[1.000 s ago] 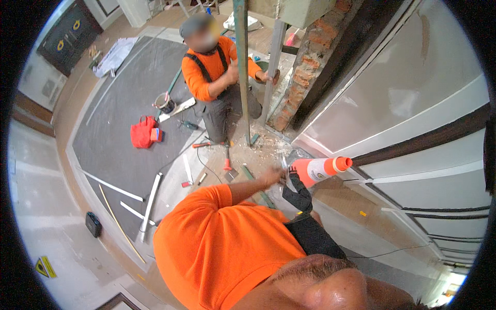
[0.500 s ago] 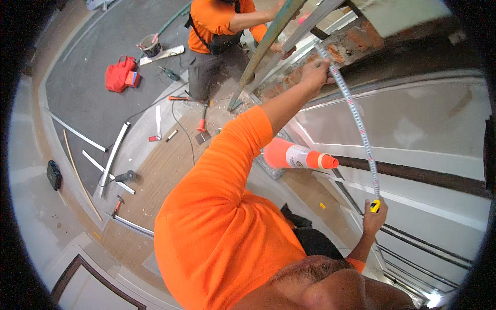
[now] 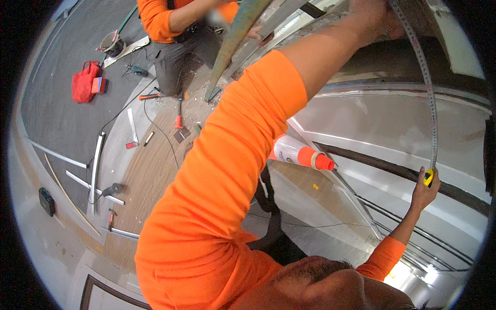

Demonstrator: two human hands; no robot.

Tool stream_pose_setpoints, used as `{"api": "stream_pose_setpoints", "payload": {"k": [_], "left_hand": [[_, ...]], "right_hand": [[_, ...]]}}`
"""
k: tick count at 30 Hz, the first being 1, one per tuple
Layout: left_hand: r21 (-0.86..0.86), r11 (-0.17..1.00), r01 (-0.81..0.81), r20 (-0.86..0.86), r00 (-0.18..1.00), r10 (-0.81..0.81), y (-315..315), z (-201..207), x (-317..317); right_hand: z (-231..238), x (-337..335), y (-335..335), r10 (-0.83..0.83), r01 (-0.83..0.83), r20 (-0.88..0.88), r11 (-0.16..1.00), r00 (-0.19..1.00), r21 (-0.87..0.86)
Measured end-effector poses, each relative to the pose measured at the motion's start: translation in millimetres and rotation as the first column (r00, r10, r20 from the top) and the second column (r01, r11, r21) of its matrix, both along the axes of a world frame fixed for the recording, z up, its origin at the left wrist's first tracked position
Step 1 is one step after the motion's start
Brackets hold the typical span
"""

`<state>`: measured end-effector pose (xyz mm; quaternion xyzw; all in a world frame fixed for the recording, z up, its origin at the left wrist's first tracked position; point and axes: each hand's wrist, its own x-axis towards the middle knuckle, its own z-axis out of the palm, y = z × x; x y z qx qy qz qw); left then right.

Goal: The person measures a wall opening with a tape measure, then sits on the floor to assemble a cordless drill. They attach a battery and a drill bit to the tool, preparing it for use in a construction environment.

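Observation:
A tape measure's long pale blade is drawn out in a curve between my two hands along the wall. My right hand, at the right, grips its yellow case. High at the upper edge, my left hand has its fingers closed at the other end of the blade, though the frame edge cuts off part of it. My left arm, in an orange sleeve, stretches across the middle. Below that arm, an orange and white traffic cone juts toward the wall.
A co-worker in orange kneels at the upper left beside a slanting rusty green metal bar. A red bag, a bucket, a drill, a hammer and white strips lie about the floor.
Both hands have moved up and to the right, with the tape measure stretched between them. My left arm reaches farther up. The view has shifted, and the floor things appear farther left.

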<state>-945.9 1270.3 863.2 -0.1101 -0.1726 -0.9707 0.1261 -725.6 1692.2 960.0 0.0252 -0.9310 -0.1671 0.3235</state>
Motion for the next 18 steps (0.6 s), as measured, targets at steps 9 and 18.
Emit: {"api": "stream_pose_setpoints", "payload": {"k": [9,18], "left_hand": [[-0.692,0.626,-0.359,-0.03,0.881,0.471,-13.3,-8.3,-83.3],[-0.276,0.949,-0.151,0.115,0.975,0.189,-21.5,5.5,-53.3]], "right_hand": [[45.9,-41.2,15.5,0.06,-0.042,-0.098,0.982,0.993,0.183],[20.0,-64.7,7.7,0.025,-0.013,-0.138,0.996,0.99,0.09]]}}
